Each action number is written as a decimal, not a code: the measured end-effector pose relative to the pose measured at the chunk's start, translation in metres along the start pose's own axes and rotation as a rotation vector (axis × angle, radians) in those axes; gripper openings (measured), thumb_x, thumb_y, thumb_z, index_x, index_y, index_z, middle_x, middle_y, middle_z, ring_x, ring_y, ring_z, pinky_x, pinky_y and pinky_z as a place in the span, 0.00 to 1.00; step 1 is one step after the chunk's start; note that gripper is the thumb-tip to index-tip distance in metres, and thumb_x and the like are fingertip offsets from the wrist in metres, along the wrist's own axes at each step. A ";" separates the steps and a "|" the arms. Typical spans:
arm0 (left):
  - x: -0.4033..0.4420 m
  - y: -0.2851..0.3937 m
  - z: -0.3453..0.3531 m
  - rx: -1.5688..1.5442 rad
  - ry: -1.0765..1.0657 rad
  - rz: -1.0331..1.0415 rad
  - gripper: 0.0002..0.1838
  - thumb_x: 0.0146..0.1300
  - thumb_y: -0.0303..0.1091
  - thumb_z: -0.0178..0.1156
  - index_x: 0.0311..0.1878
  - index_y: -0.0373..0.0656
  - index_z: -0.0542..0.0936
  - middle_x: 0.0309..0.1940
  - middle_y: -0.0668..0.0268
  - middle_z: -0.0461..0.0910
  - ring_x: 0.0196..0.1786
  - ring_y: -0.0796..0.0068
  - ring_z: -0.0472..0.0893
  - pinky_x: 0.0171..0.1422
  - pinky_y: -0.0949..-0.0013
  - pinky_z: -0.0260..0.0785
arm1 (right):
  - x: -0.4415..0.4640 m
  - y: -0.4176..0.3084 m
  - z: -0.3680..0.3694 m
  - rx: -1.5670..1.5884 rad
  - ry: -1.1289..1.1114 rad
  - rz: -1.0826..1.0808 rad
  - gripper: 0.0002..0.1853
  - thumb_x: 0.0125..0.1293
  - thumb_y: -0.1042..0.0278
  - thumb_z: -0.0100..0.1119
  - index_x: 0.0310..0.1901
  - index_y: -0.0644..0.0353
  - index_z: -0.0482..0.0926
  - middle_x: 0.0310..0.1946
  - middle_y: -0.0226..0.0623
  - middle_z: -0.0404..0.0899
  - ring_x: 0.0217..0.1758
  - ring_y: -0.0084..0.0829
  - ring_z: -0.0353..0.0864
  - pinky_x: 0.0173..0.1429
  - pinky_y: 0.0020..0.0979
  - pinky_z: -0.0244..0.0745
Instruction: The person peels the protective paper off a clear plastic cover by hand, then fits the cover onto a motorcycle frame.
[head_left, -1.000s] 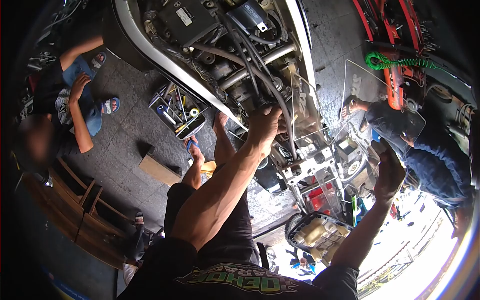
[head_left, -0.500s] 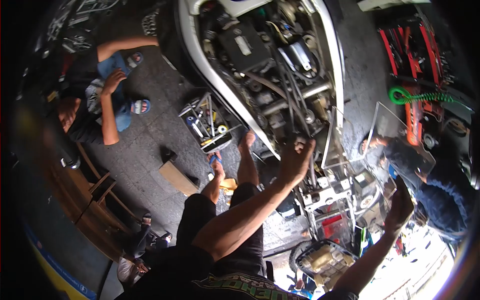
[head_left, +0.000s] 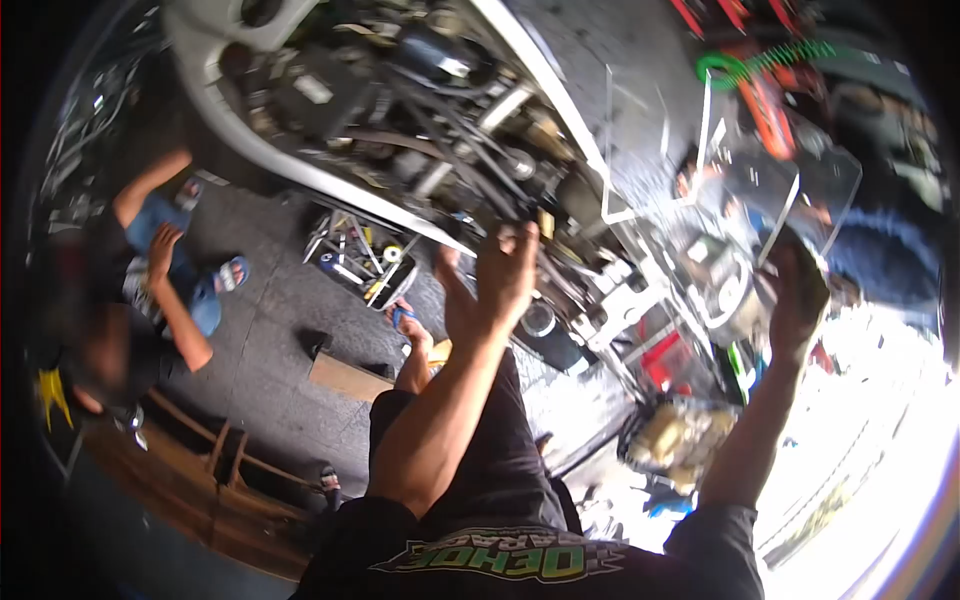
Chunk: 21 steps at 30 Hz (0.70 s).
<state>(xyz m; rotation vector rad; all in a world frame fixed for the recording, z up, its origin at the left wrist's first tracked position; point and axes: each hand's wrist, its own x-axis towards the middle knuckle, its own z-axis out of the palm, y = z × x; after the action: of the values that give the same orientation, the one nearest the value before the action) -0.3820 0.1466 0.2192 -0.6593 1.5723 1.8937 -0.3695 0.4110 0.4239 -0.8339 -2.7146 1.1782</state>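
Over the open rear part of a motorcycle (head_left: 440, 130), my left hand (head_left: 508, 268) is closed with its fingers curled; what it holds, if anything, is hidden. A small yellowish piece (head_left: 546, 223) shows beside its fingertips. Off to the right, my right hand (head_left: 797, 290) is also closed, fingers curled and partly dark. Near its fingertips stand the edges of a clear see-through panel (head_left: 840, 185); I cannot tell whether the hand grips it. Another clear edged shape (head_left: 606, 140) shows further left, above the motorcycle's pale side rail (head_left: 330, 185).
An open toolbox (head_left: 365, 258) with hand tools sits on the floor beside my feet. A wooden block (head_left: 348, 376) lies nearby. One person (head_left: 185, 270) sits at left; another (head_left: 885, 255) is close at right. A green coiled hose (head_left: 770, 62) hangs at upper right.
The view has turned, so the motorcycle appears tilted and further left. My left hand appears further left and my right hand higher in view. Both stay closed.
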 end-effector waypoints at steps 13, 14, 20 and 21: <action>-0.016 -0.070 -0.007 -0.188 -0.251 -0.133 0.17 0.72 0.44 0.60 0.52 0.40 0.74 0.44 0.58 0.81 0.47 0.66 0.85 0.48 0.62 0.83 | -0.077 0.037 -0.041 0.156 0.279 0.165 0.21 0.77 0.61 0.55 0.62 0.67 0.77 0.49 0.42 0.86 0.50 0.31 0.87 0.50 0.31 0.84; -0.016 -0.068 -0.004 -0.122 -0.278 -0.107 0.19 0.72 0.45 0.61 0.53 0.39 0.74 0.45 0.57 0.82 0.47 0.65 0.84 0.48 0.63 0.83 | -0.084 0.039 -0.044 0.156 0.291 0.179 0.21 0.77 0.61 0.55 0.62 0.67 0.77 0.49 0.42 0.86 0.50 0.30 0.87 0.50 0.31 0.84; -0.023 -0.064 -0.014 -0.191 -0.205 -0.088 0.22 0.72 0.47 0.61 0.52 0.35 0.74 0.45 0.54 0.81 0.47 0.64 0.84 0.48 0.64 0.84 | -0.125 0.060 -0.062 0.176 0.352 0.231 0.20 0.77 0.62 0.55 0.62 0.66 0.77 0.50 0.42 0.86 0.50 0.29 0.87 0.49 0.30 0.84; -0.023 -0.063 -0.014 -0.196 -0.208 -0.072 0.22 0.72 0.48 0.61 0.53 0.37 0.74 0.47 0.55 0.81 0.49 0.64 0.84 0.50 0.65 0.83 | -0.131 0.064 -0.064 0.175 0.379 0.247 0.20 0.77 0.62 0.55 0.62 0.66 0.77 0.50 0.42 0.86 0.50 0.29 0.87 0.49 0.30 0.84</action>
<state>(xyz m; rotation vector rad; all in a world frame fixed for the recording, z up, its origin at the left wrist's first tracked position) -0.3205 0.1381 0.1889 -0.5718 1.2290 2.0078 -0.2120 0.4235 0.4439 -1.2472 -2.2218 1.1379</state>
